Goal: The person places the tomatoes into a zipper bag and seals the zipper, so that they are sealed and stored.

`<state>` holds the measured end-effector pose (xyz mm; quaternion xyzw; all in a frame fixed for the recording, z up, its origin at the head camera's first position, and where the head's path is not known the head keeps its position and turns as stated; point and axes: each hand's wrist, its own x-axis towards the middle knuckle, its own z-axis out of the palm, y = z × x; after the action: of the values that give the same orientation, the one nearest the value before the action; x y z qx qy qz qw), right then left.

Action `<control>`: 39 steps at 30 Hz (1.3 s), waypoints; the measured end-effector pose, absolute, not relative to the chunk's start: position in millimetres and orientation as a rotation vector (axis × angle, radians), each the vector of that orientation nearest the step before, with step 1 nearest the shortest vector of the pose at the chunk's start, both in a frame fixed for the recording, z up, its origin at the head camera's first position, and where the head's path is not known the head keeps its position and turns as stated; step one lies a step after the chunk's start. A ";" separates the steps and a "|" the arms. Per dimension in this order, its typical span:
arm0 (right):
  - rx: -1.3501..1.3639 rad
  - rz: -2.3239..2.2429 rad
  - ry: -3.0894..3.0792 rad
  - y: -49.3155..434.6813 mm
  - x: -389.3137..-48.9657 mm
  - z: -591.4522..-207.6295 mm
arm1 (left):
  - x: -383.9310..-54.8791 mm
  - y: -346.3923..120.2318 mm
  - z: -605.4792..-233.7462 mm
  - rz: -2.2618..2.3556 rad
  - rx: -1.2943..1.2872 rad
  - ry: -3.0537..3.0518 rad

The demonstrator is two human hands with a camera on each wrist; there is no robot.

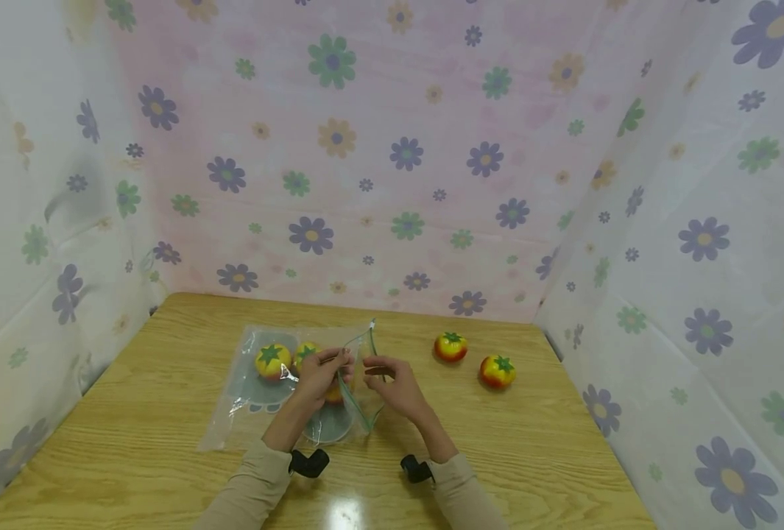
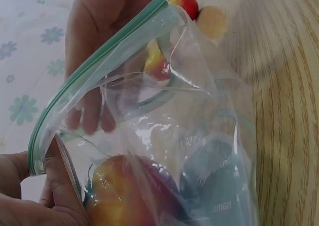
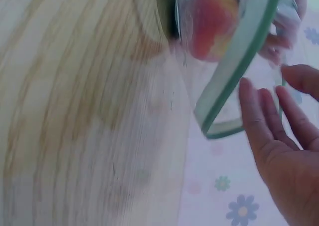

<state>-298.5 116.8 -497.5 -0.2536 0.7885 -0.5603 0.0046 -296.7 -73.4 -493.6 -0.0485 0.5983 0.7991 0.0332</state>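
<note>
A clear zip bag (image 1: pixel 239 401) with a green zip edge lies on the table, its mouth spread apart toward the right. Inside are three red-and-yellow tomatoes with green leaf tops; one tomato (image 1: pixel 273 361) is at the left, another (image 1: pixel 307 355) beside it, and the third (image 2: pixel 124 191) close to the mouth. My left hand (image 1: pixel 322 377) pinches the bag's rim between thumb and fingers. At the opening, my right hand (image 1: pixel 397 384) has its fingers extended, in or beside the mouth, holding no tomato. Whether its fingertips touch the plastic is unclear.
Two more tomatoes stand on the wooden table (image 1: pixel 517 456) to the right: one tomato (image 1: pixel 450 347) farther back, the other tomato (image 1: pixel 497 372) nearer the right edge. Flower-patterned sheets (image 1: pixel 365 147) enclose the back and both sides.
</note>
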 end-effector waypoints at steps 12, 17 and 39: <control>-0.487 -2.138 2.430 139.1 -304.2 -493.1 | -295.6 -73.2 -495.1 2.443 -0.134 1.875; -0.370 -2.271 2.471 148.3 -296.2 -480.6 | -296.6 -74.2 -497.2 2.447 -0.154 1.883; 0.083 -2.429 2.693 193.1 -323.2 -501.1 | -295.6 -72.5 -495.3 2.442 -0.157 1.917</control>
<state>-323.2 193.1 -501.1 0.0222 0.7207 -0.6498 -0.2405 -295.6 -72.5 -495.3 -0.0506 0.6165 0.7855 0.0165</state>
